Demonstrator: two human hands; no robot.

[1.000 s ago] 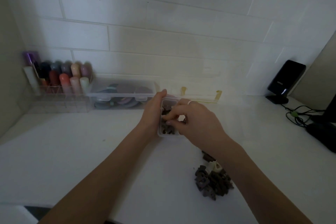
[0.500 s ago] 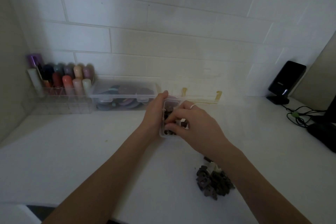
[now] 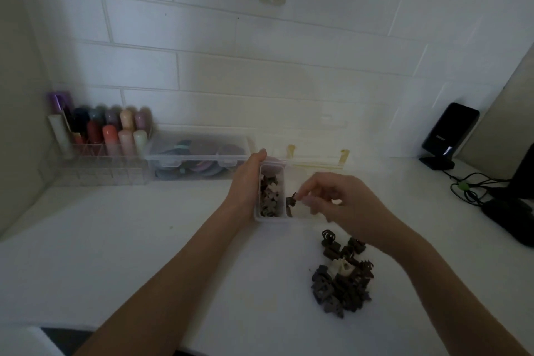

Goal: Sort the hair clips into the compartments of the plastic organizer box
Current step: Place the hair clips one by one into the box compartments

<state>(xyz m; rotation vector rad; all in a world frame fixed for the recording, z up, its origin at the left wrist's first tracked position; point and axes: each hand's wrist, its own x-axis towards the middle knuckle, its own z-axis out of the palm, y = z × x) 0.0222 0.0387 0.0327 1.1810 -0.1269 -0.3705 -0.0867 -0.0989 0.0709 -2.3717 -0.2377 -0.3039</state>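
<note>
Both hands at organizer box [image 3: 271, 219] rim, counter [image 3: 115, 240] open leftward.

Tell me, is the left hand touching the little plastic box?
Touching. The head view shows the left hand pressed flat along the left wall of the organizer box, with its fingertip hooked over the far corner.

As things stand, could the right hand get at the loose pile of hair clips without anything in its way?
Probably yes. The right hand hangs over the organizer box, pinching a dark clip, and the pile of hair clips lies uncovered on the counter just below its wrist. It would need to drop that clip first.
</note>
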